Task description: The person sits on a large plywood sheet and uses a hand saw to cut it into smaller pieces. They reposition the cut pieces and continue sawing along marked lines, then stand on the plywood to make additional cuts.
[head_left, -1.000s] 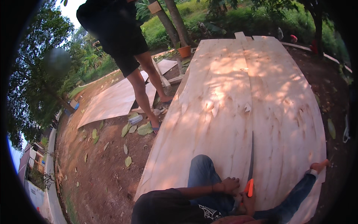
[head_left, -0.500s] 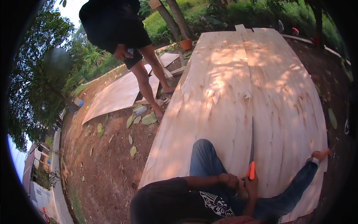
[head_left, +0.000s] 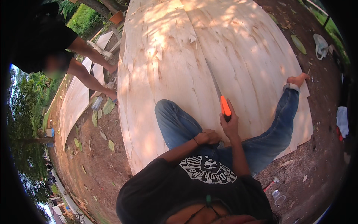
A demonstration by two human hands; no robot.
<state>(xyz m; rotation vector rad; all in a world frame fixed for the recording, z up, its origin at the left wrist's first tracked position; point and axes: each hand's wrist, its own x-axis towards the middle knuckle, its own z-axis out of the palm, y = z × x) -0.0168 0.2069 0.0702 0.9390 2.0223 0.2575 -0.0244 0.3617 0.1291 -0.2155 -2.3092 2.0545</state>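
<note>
I sit on large pale plywood sheets [head_left: 253, 74], one leg bent, the other stretched to the right. My right hand [head_left: 230, 125] grips the orange-and-black handle of a handsaw [head_left: 225, 106]; its long blade lies along a narrow seam running away from me. My left hand [head_left: 209, 137] is curled closed just left of my right forearm, over my jeans near my lap; whatever it may hold is hidden.
Another person [head_left: 85, 78] in dark clothes stands at the left beside thinner sheets [head_left: 72, 110] on leaf-strewn soil. An orange pot [head_left: 116, 18] stands by trees, a white bag [head_left: 320, 46] lies right, and small items [head_left: 278, 198] lie lower right.
My view has tilted down onto my body and the saw. My left fingers have curled from a looser spread. The other person's hand appeared with a small dark object half a second ago.
</note>
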